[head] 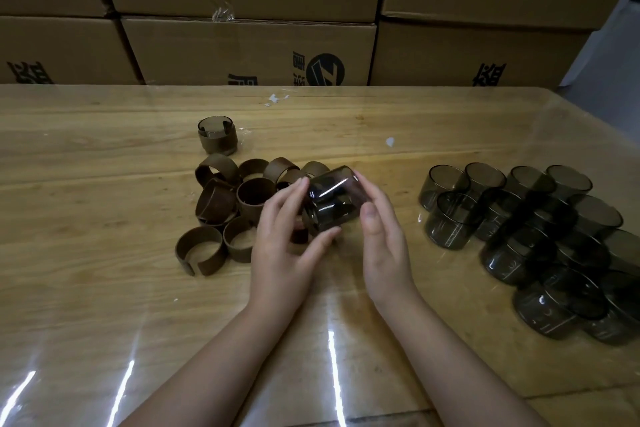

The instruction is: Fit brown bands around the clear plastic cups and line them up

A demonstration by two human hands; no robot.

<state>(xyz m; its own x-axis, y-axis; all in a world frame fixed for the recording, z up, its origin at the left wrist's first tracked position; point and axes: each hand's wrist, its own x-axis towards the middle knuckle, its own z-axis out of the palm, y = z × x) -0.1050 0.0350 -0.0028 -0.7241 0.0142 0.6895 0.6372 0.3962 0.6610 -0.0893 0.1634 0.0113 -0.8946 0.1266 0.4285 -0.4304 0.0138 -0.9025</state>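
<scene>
one clear plastic cup [332,199] is held off the table [104,218] by both hands, just right of the pile of brown bands [221,201] and partly over its right edge. the cup is tipped onto its side, with its long axis running from near-left to far-right, so one end is turned toward the pile. which end is the mouth cannot be told through the dark plastic. the left hand [287,239] is closed on the pile-side end, fingers on the wall and thumb beneath. the right hand [381,232] is closed on the other side, thumb laid against the wall and fingers wrapped behind. no band is seen on this cup.

the coming move is judged to turn on one relation: the bands lie to the left of the held cup, and the left hand is the nearer one. a band would likely be picked by that hand while the cup is held by the right. the cup's end would then need to be lined up with the band's opening.

on the far side of the pile, one banded cup [217,135] stands upright, apart from the bands. well to the right of the pile, past the hands, a cluster of bare cups [450,222] is gathered. cardboard boxes [242,45] are stacked beyond the pile, past the table's far edge.
</scene>
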